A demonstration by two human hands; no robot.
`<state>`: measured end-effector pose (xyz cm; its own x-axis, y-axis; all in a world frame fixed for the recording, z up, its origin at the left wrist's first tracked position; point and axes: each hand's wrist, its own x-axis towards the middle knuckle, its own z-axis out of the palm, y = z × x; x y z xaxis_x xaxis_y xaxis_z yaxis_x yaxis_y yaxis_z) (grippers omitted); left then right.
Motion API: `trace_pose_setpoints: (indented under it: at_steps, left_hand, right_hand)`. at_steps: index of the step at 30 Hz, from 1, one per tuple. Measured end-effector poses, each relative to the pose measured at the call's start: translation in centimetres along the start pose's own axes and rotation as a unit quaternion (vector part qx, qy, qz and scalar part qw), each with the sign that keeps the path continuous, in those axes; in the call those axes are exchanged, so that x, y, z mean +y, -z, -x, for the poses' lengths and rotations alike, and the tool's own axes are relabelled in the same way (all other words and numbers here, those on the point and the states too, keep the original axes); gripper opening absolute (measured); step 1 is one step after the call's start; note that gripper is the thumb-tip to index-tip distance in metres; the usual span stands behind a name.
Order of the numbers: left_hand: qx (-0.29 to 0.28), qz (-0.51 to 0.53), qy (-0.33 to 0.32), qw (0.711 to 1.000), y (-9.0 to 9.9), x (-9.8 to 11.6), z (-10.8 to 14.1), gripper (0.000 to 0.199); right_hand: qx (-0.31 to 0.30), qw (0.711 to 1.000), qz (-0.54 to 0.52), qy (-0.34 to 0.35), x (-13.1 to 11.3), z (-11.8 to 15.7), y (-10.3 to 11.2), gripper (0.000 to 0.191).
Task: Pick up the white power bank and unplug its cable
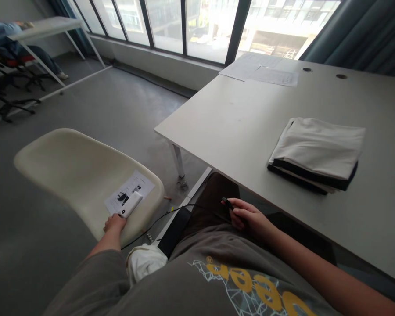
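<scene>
While the left hand [114, 223] closes its fingers on a white device [130, 204] lying on paper [129, 191] at the chair [69, 171] edge, the right hand [246, 216] pinches a black plug [227, 203] at the lap. Tugging the thin cable [151, 226] could drag the device off the seat.

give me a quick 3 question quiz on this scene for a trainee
1. True or false: the left hand touches a white device on the chair.
2. What lies under the white device? A) printed sheet B) folded cloth C) cable
3. Fill in: the folded clothes lie on the ____.

Key:
1. True
2. A, the printed sheet
3. table; the right hand, by its near edge, grips a small black object.
</scene>
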<state>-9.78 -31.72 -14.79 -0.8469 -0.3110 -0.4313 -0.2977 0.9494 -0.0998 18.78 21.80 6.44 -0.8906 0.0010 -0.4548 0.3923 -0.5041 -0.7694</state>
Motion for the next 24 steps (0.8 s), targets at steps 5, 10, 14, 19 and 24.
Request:
trace_pose_setpoints:
  at_steps: [5, 10, 14, 19, 24]
  left_hand:
    - [-0.044, 0.013, -0.01, 0.999, -0.5, 0.1, 0.0, 0.05]
    - [-0.044, 0.029, -0.057, 0.997, -1.0, -0.1, 1.9, 0.049]
    - [-0.039, 0.034, -0.076, 0.996, -1.6, 0.6, 3.5, 0.049]
    - [-0.045, 0.04, -0.085, 0.995, -2.8, 2.2, 5.3, 0.047]
    - [-0.049, 0.052, -0.066, 0.995, -4.7, 2.8, 7.6, 0.048]
  right_hand:
    - [0.006, 0.999, -0.049, 0.003, -0.9, 0.5, -1.3, 0.052]
    - [0.02, 0.999, -0.026, 0.036, -0.9, 0.6, -1.3, 0.042]
    - [0.032, 0.997, -0.037, 0.052, -0.6, 0.4, -1.1, 0.044]
    - [0.029, 0.997, -0.076, 0.007, -0.3, 0.6, -0.7, 0.044]
    - [0.045, 0.995, -0.091, 0.01, -0.1, 0.9, -0.3, 0.045]
